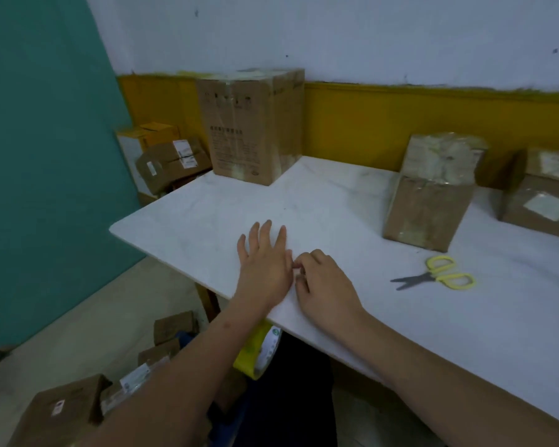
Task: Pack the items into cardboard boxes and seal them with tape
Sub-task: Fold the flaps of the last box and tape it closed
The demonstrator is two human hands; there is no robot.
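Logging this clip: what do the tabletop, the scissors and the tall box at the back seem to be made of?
The tabletop is a smooth white slab with faint grey veining, probably marble or a look-alike laminate. The scissors have dull grey metal blades and glossy yellow handles, likely plastic. The tall box is printed brown cardboard with shiny clear tape along its edges.

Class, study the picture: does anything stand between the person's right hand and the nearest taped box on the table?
Nothing visible does. Only bare table lies between the right hand and the taped box; the scissors lie off to the right, clear of that path.
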